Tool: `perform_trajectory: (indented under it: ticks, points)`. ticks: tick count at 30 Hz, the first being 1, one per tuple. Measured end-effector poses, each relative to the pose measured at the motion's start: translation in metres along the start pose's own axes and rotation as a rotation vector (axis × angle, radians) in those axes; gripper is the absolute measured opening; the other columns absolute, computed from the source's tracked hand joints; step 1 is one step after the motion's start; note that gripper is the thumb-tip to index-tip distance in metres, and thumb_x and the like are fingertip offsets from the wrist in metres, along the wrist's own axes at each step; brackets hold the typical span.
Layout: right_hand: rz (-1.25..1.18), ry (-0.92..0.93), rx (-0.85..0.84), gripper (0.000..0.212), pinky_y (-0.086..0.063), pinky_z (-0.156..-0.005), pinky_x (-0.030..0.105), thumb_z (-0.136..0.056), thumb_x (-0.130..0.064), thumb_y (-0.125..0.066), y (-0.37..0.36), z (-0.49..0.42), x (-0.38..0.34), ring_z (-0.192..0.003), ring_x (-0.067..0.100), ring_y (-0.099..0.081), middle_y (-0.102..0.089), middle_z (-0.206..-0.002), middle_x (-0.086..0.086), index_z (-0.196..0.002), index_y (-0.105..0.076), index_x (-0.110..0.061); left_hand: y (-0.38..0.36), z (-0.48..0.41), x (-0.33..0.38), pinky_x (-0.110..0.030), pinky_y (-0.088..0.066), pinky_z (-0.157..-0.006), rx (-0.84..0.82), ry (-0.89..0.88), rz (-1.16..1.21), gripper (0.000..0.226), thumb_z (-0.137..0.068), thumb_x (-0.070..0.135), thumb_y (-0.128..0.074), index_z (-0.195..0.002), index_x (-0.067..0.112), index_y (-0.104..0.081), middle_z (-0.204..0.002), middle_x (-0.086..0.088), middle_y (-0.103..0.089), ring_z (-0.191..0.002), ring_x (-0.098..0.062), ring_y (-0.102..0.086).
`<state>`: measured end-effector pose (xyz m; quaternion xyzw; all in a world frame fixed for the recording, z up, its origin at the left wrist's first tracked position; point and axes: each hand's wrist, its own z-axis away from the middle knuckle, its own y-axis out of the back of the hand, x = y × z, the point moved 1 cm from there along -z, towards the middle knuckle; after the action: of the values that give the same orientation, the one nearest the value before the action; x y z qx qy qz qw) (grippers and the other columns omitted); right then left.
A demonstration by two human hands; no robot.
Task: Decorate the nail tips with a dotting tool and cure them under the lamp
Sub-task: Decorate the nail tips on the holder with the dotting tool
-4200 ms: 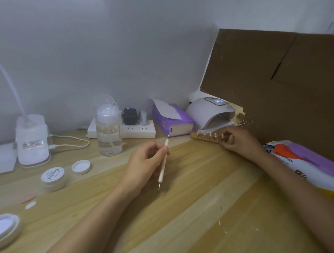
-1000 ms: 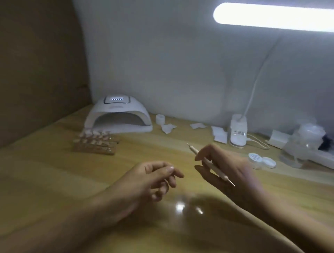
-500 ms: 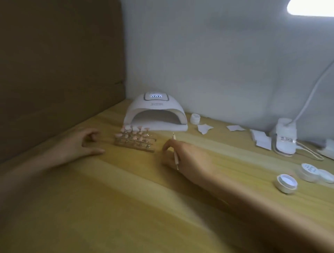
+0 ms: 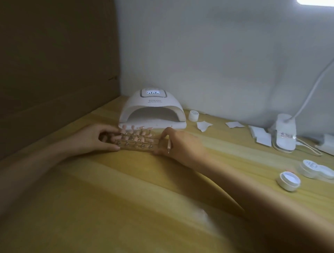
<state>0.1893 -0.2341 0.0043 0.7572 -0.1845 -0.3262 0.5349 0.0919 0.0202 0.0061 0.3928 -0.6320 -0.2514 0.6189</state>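
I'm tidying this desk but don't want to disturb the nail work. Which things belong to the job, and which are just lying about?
Job: nail tip stand, left hand, right hand, dotting tool, curing lamp, probably open pot.
Lying about: paper wipes, small jar, labelled pot.

Dotting tool (image 4: pixel 169 147) mostly hidden inside the right hand (image 4: pixel 182 144), lower end showing; stand (image 4: pixel 137 145) left end covered by the left hand (image 4: pixel 94 139); nail tips (image 4: pixel 135 138) too blurred to show decoration; light (image 4: pixel 316 1) at one o'clock cut by the top edge.
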Motion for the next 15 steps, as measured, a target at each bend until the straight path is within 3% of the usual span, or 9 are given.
perform_trajectory:
  ticks: [4,7,10,13,15]
  points:
    - [0.048,-0.007,-0.019,0.052,-0.029,-0.056,0.031,-0.083,-0.062,-0.065,0.014,0.022,0.024,-0.089,0.017,-0.059,-0.045,-0.072,-0.016,-0.116,-0.052,-0.025,-0.021,-0.005,0.023,-0.004,-0.037,-0.053,-0.043,-0.045,0.032,0.059,-0.071,0.017,-0.086,-0.126,0.017,-0.063,-0.058,0.03,-0.059,-0.054,0.01,-0.051]
    - [0.075,-0.059,-0.023,0.052,-0.026,-0.051,0.022,-0.082,-0.065,-0.063,0.025,0.039,0.047,-0.079,0.011,-0.051,-0.045,-0.071,-0.018,-0.117,-0.051,-0.029,-0.037,-0.016,0.046,-0.006,-0.039,-0.055,-0.103,-0.108,0.015,0.06,-0.073,0.023,-0.085,-0.128,0.018,-0.062,-0.061,0.034,-0.059,-0.056,0.011,-0.052]
    - [0.085,-0.11,-0.016,0.053,-0.03,-0.053,0.026,-0.082,-0.067,-0.06,0.035,0.051,0.061,-0.077,0.01,-0.048,-0.049,-0.073,-0.018,-0.119,-0.05,-0.03,-0.05,-0.029,0.065,-0.007,-0.041,-0.058,-0.121,-0.146,0.012,0.063,-0.074,0.026,-0.084,-0.131,0.017,-0.06,-0.065,0.038,-0.058,-0.059,0.013,-0.052]
    - [0.15,-0.117,0.019,0.054,-0.037,-0.059,0.032,-0.084,-0.068,-0.058,0.039,0.063,0.066,-0.091,0.018,-0.059,-0.059,-0.086,-0.013,-0.121,-0.049,-0.029,-0.055,-0.031,0.069,-0.008,-0.041,-0.057,-0.072,-0.132,0.022,0.059,-0.071,0.026,-0.086,-0.126,0.023,-0.063,-0.068,0.024,-0.065,-0.057,0.012,-0.052]
    - [0.167,-0.099,0.06,0.047,-0.032,-0.053,0.028,-0.085,-0.066,-0.058,0.037,0.071,0.067,-0.087,0.018,-0.06,-0.054,-0.077,-0.013,-0.115,-0.05,-0.031,-0.057,-0.025,0.064,-0.009,-0.041,-0.056,0.001,-0.135,0.015,0.046,-0.068,0.027,-0.088,-0.11,0.027,-0.069,-0.075,0.011,-0.065,-0.056,0.008,-0.052]
